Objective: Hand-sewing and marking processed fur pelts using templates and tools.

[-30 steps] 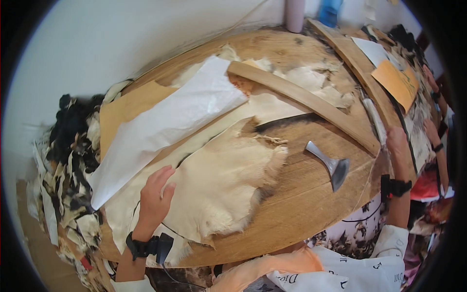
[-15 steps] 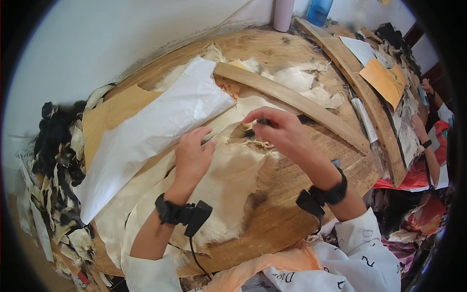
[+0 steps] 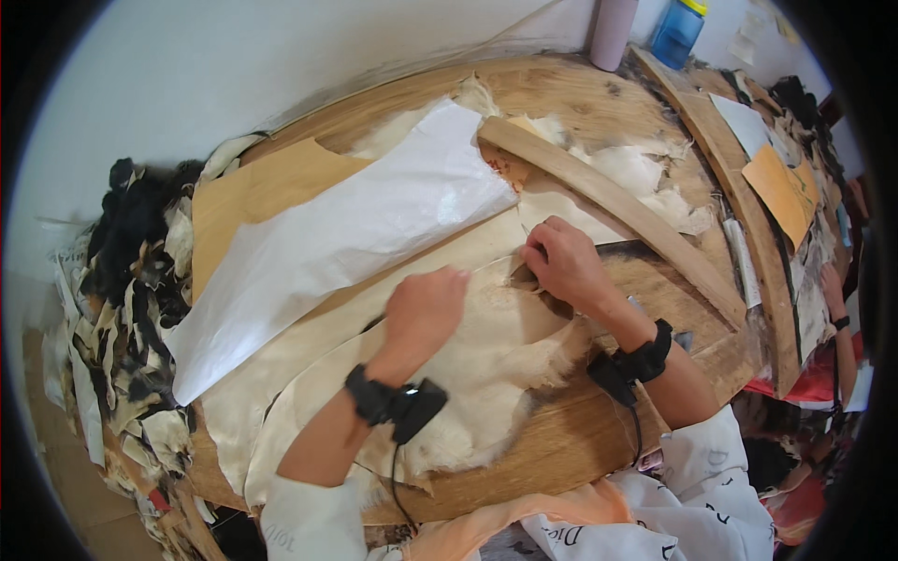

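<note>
A cream hide [image 3: 468,393] with a furry, ragged edge lies flesh side up on the wooden table below both hands. My right hand [image 3: 566,266] is closed in a pinch over the upper edge of this hide; a thin light tip shows above its fingers, too small to name. My left hand [image 3: 426,313] hovers or rests over the hide to the left, fingers curled and slightly blurred; whatever they hold, if anything, is hidden. Just beyond them lies a white sheet [image 3: 346,229] over tan paper patterns [image 3: 262,187]. A wooden bar [image 3: 617,215] lies across the pale skins beyond my right hand.
Black and white fur scraps [image 3: 140,309] are heaped at the left. A long wooden strip [image 3: 739,201] runs down the right side, with an orange paper piece [image 3: 784,194] beyond it. A pink bottle [image 3: 614,35] and a blue jar [image 3: 679,35] stand behind. Another person's arm [image 3: 839,327] reaches in at right.
The view has shifted, so the scene sits further right. My right hand has turned and lowered its fingers toward the hide. My left hand has turned and its fingers are more curled.
</note>
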Tool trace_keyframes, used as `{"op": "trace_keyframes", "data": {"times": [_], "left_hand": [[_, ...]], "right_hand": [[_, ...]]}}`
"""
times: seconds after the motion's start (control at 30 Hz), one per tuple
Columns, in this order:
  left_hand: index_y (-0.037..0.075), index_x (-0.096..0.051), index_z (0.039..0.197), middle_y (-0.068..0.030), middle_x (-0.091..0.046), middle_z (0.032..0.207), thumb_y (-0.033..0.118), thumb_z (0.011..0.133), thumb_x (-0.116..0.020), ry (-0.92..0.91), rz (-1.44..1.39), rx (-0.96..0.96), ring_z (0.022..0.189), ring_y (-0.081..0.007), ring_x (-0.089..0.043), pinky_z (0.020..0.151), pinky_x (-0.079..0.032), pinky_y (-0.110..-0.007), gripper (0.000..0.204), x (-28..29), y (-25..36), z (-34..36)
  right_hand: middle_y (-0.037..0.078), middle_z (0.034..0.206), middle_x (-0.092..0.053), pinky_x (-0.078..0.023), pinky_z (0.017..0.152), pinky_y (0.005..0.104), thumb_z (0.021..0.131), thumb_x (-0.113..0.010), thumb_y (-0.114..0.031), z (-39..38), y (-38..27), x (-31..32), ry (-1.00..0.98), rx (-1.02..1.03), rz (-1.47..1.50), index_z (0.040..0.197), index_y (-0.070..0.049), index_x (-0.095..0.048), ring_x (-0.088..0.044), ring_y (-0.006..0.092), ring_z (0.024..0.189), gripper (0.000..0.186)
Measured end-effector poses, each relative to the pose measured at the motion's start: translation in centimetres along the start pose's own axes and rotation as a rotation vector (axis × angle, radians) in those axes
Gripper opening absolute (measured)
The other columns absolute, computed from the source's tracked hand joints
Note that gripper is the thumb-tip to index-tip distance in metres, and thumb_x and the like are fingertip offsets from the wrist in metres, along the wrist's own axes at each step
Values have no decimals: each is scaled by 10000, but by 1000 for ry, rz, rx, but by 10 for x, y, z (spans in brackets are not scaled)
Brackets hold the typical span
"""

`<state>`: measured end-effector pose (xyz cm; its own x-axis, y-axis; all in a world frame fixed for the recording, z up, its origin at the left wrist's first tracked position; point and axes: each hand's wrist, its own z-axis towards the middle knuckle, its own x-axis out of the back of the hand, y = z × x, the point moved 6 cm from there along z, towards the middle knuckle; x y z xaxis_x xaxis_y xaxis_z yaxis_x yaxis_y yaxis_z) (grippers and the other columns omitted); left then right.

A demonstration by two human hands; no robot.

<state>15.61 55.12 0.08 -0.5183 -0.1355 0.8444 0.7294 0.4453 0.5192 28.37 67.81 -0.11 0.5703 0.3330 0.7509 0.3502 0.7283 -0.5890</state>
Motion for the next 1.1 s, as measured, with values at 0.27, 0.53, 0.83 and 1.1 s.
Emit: {"op": "trace_keyframes", "data": {"times": [0.27,0.53,0.83,1.1], "left_hand": [[21,-648,619,-204,-585,609,358,859,-449,-37,364,240,610,-376,-584,588,-452,-458,459,52,-45,-50],[89,-659,795,-89,-622,789,207,775,-617,290,381,-107,791,-280,-565,724,-428,-371,126,57,-17,-47],[120,-661,875,-5,-580,912,166,684,-723,325,-103,-227,908,-217,-506,776,-385,-385,206,5,3,-16],[137,-673,908,-3,-575,934,195,682,-738,364,-49,-181,905,-212,-503,780,-415,-353,242,0,-10,-15]], "right_hand": [[164,718,-558,-465,642,415,728,-594,-86,-13,-4,10,-126,-8,-54,680,-6,-583,-565,345,698,95],[156,727,-558,-478,670,411,732,-621,-125,-21,-12,15,-204,25,-180,675,-5,-577,-566,340,712,140],[120,757,-538,-473,687,377,755,-629,-152,-20,-13,15,-2,100,-272,714,-24,-588,-552,295,773,140],[104,775,-545,-458,654,382,724,-656,-104,8,-60,15,-218,291,18,754,-28,-613,-563,295,742,92]]}}
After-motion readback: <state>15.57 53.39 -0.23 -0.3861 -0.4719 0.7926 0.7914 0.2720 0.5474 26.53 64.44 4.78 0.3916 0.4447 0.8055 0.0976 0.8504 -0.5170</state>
